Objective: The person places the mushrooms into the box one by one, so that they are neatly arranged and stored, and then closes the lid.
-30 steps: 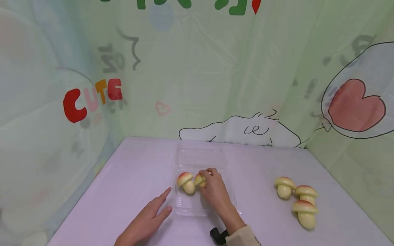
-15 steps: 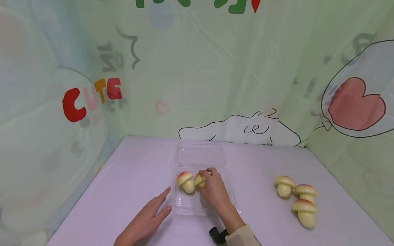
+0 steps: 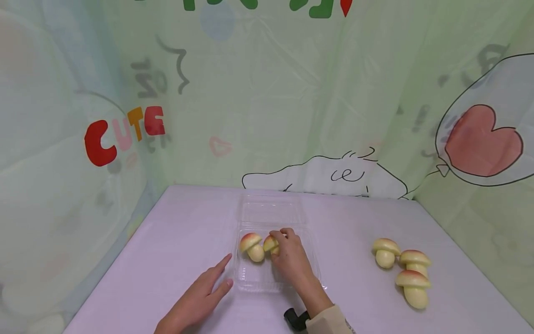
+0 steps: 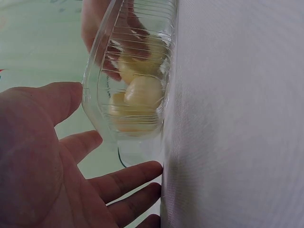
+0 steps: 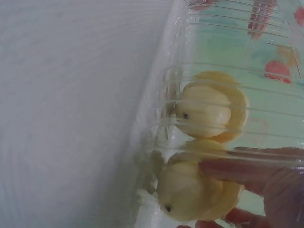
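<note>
A clear plastic clamshell box (image 3: 256, 279) lies opened on the table, lid folded back. Inside it one toy mushroom (image 3: 256, 253), with a red-tinged cap and pale stem, lies at the left. Beside it my right hand (image 3: 293, 262) grips a second toy mushroom (image 3: 269, 244), its thumb and fingers round the cap; the hand covers much of it. Through the box wall the right wrist view shows both stems, the held mushroom (image 5: 183, 192) being the nearer. My left hand (image 3: 201, 293) is at the box's left edge, fingers extended, holding nothing; whether it touches the rim I cannot tell.
Several more toy mushrooms (image 3: 413, 280) lie grouped on the right of the table. A small black object (image 3: 295, 320) is at the front edge, partly behind the right wrist. Printed curtains (image 3: 283, 102) stand behind and at both sides of the table (image 3: 346, 278).
Hardly anything differs: both hands, the box and the mushrooms keep their places. Only the whole view has shifted very slightly.
</note>
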